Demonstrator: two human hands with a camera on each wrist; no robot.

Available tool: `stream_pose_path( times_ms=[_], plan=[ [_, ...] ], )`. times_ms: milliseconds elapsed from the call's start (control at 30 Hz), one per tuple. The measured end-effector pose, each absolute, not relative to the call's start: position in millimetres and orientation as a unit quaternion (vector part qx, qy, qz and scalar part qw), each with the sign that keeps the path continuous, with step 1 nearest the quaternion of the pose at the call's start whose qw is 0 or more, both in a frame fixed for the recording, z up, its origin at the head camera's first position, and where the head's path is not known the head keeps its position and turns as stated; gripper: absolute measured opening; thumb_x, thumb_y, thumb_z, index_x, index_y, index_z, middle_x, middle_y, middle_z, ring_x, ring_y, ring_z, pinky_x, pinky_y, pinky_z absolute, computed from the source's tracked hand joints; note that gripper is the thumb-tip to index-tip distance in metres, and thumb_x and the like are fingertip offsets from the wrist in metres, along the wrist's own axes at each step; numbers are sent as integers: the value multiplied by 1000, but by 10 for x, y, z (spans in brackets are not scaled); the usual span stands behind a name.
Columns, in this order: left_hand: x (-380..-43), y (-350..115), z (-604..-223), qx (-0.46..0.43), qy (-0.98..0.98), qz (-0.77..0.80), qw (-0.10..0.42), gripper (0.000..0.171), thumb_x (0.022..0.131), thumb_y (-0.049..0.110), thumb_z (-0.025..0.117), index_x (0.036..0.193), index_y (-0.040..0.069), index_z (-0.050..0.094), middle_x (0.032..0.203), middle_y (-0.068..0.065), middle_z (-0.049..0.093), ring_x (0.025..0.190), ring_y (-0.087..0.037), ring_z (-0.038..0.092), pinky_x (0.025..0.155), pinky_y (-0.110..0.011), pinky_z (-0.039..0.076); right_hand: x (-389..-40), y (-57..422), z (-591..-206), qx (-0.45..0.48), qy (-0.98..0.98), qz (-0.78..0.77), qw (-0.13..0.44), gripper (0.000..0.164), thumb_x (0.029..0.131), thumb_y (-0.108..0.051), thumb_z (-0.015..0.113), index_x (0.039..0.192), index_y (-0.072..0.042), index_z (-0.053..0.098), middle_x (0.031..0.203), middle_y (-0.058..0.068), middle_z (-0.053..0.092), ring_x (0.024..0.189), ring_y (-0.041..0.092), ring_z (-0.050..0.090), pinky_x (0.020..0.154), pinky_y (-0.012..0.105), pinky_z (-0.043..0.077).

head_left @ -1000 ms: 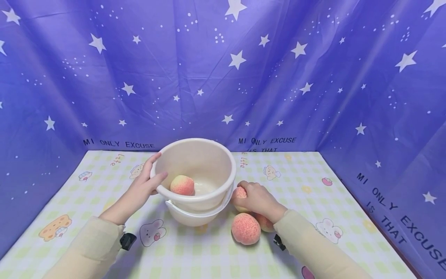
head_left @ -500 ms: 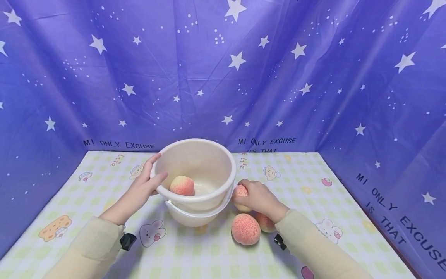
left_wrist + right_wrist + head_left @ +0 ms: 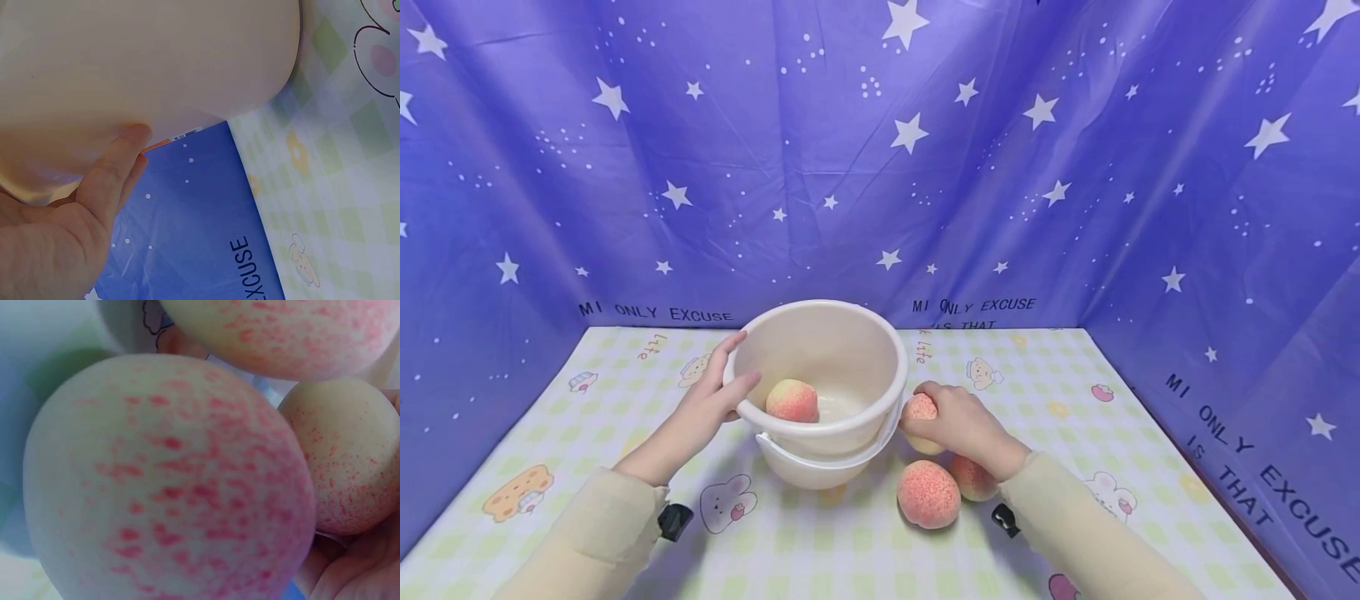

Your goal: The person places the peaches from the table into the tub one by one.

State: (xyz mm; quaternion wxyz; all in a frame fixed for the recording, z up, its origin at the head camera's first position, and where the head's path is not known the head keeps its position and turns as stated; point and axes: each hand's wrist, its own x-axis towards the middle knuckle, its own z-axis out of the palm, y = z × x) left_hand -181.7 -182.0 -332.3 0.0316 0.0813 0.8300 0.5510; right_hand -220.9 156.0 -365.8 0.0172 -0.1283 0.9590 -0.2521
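Note:
A pale cream bucket (image 3: 831, 454) stands on the table, tilted so its mouth faces me. My left hand (image 3: 707, 400) grips its left rim, thumb on the inside edge; in the left wrist view fingers press the outer wall. One peach (image 3: 792, 402) lies inside the bucket. Right of the bucket, my right hand (image 3: 966, 423) holds a second peach (image 3: 921, 410) from above, thumb and fingers around it. Two more peaches sit below that hand: one in front (image 3: 928, 495), and another (image 3: 973, 478) partly hidden by the wrist. In the right wrist view, the held peach (image 3: 350, 456) appears behind two nearer ones.
A green-and-white checked tablecloth (image 3: 625, 550) with cartoon prints covers the table. Purple star-patterned cloth (image 3: 820, 167) hangs behind and along both sides. The bucket's white handle (image 3: 827, 461) hangs down across its front.
My right hand and the peach in it have shifted very slightly to the right, uncovering more of the peach by the wrist. The left hand and bucket stay in place.

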Motion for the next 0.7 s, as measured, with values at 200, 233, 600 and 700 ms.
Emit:
stream_pose_path(
  times_ms=[200,233,600,700],
  plan=[
    [-1817,-1823,-3328,82,830,550,30,71,104,38,45,160,25,3,164,-21,12,137,-44,43,108,-55,47,-2193,1580,-3596,-124,956,-265,10,44,80,-48,72,110,-16,67,81,-3,67,75,14,61,64,28,53],
    [-1816,-1824,-3328,82,830,551,30,71,104,38,45,160,25,3,164,-21,12,138,-44,43,108,-55,47,-2196,1583,-3591,-123,956,-265,8,44,80,-48,72,110,-15,67,81,-2,67,75,14,61,65,28,53],
    [-1814,-1822,-3329,79,832,549,26,70,104,38,45,160,26,4,164,-20,13,137,-44,44,107,-55,48,-2202,1601,-3521,-124,959,-256,-11,46,82,-48,71,112,-15,67,86,0,68,78,15,62,68,30,54],
    [-1814,-1819,-3324,78,833,547,27,70,104,38,45,160,26,4,164,-20,13,137,-44,43,107,-55,47,-2189,1609,-3486,-122,959,-256,-8,45,82,-48,70,113,-15,67,86,1,68,78,15,62,68,30,54]
  ],
)
